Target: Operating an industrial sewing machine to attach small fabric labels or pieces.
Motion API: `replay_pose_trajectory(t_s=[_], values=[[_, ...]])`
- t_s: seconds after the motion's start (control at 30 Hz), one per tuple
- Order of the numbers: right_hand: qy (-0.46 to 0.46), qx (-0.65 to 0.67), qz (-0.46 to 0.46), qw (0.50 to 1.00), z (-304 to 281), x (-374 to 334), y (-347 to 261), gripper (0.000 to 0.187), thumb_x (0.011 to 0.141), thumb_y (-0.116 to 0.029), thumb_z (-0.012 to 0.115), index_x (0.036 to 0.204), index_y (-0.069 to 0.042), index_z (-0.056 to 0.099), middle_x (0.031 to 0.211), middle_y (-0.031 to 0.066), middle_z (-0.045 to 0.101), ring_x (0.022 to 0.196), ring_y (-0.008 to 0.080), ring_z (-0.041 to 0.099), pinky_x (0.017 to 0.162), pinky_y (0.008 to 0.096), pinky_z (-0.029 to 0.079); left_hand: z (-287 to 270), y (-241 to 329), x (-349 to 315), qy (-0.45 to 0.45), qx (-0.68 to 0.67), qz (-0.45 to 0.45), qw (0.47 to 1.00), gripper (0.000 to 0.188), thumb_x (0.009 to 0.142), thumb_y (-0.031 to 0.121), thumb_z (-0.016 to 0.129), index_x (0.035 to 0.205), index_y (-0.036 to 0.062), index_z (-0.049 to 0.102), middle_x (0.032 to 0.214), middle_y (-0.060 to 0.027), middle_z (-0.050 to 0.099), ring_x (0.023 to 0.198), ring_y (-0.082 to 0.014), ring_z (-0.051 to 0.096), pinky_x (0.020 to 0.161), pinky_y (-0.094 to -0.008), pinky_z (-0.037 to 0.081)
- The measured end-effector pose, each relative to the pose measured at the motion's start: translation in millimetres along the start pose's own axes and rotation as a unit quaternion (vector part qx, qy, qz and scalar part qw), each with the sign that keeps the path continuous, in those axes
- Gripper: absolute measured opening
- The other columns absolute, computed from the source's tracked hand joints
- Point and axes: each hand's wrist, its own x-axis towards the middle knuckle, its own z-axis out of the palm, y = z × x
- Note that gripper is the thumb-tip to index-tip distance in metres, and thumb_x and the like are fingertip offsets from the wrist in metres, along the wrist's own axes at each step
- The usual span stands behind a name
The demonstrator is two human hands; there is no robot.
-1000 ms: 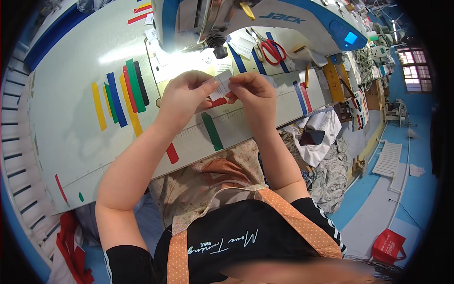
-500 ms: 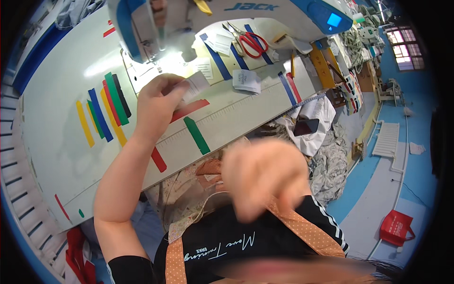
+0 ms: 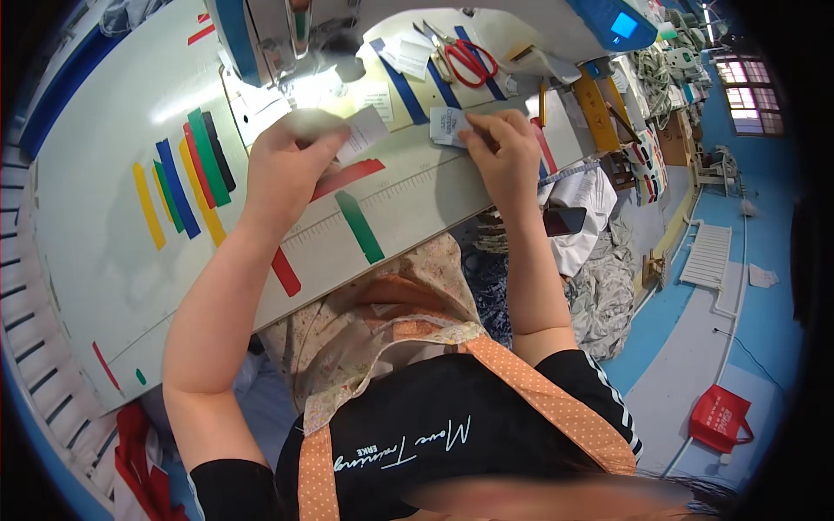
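Observation:
Between thumb and fingers of my left hand is a white printed label, held flat just in front of the sewing machine's needle area. The fingertips of this hand are partly hidden. To the right, a small stack of white labels lies on the table. My right hand pinches the stack's right edge with thumb and forefinger. How many labels are in that pinch cannot be made out.
The sewing machine spans the far side. Red-handled scissors lie under its arm, near blue tape strips. Several coloured tape strips mark the white table. A yellow box and a phone are at right.
My right hand has moved from near my chest up to the label stack and now touches it. My left hand stays by the machine with its label.

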Motion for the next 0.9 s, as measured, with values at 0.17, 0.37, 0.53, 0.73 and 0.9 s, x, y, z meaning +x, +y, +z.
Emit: replay_pose_trajectory(t_s=[0.17, 0.37, 0.53, 0.73, 0.9], values=[[0.009, 0.039, 0.010, 0.999, 8.7, 5.9, -1.2, 0.014, 0.075, -0.004, 0.073, 0.089, -0.003, 0.072, 0.083, 0.0064, 0.063, 0.069, 0.0144, 0.058, 0.063, 0.0246, 0.047, -17.4, -29.9, 15.3, -0.039, 0.137, 0.240, 0.960, 0.021, 0.083, 0.021, 0.066, 0.096, 0.0045, 0.068, 0.078, -0.0044, 0.066, 0.066, -0.0107, 0.061, 0.063, -0.0246, 0.049], [0.037, 0.000, -0.008, 0.999, 0.0, 4.2, 7.1, 0.014, 0.077, -0.010, 0.075, 0.091, -0.007, 0.074, 0.084, 0.0027, 0.065, 0.074, 0.0107, 0.059, 0.067, 0.0240, 0.047, 0.7, 15.7, 9.4, -0.050, 0.017, 0.043, 0.998, 0.024, 0.087, 0.018, 0.063, 0.097, -0.0032, 0.066, 0.082, -0.0112, 0.067, 0.067, -0.0124, 0.061, 0.064, -0.0244, 0.050], [0.050, -0.004, 0.003, 0.999, 15.7, 1.5, 4.4, 0.014, 0.077, -0.010, 0.075, 0.090, -0.009, 0.074, 0.083, 0.0013, 0.066, 0.072, 0.0094, 0.059, 0.066, 0.0230, 0.047, -5.0, 11.0, -0.5, -0.030, 0.061, 0.064, 0.996, 0.022, 0.086, 0.017, 0.063, 0.094, -0.0040, 0.067, 0.079, -0.0112, 0.067, 0.064, -0.0129, 0.060, 0.062, -0.0254, 0.049], [0.082, 0.036, 0.026, 0.996, 11.5, -6.8, 2.5, 0.007, 0.077, -0.005, 0.075, 0.083, -0.002, 0.073, 0.082, 0.0011, 0.066, 0.068, 0.0100, 0.060, 0.063, 0.0216, 0.047, -5.2, 0.0, -0.2, -0.045, 0.040, 0.156, 0.986, 0.024, 0.086, 0.017, 0.063, 0.092, -0.0063, 0.066, 0.077, -0.0115, 0.066, 0.060, -0.0141, 0.060, 0.060, -0.0269, 0.050], [0.162, 0.237, 0.052, 0.957, 7.3, -8.0, 11.0, 0.012, 0.080, -0.003, 0.072, 0.091, 0.001, 0.070, 0.087, 0.0061, 0.067, 0.075, 0.0144, 0.063, 0.067, 0.0227, 0.049, -5.1, -0.4, 1.1, -0.038, 0.049, 0.177, 0.982, 0.026, 0.086, 0.018, 0.062, 0.092, -0.0068, 0.066, 0.078, -0.0125, 0.067, 0.062, -0.0146, 0.061, 0.061, -0.0270, 0.051]])
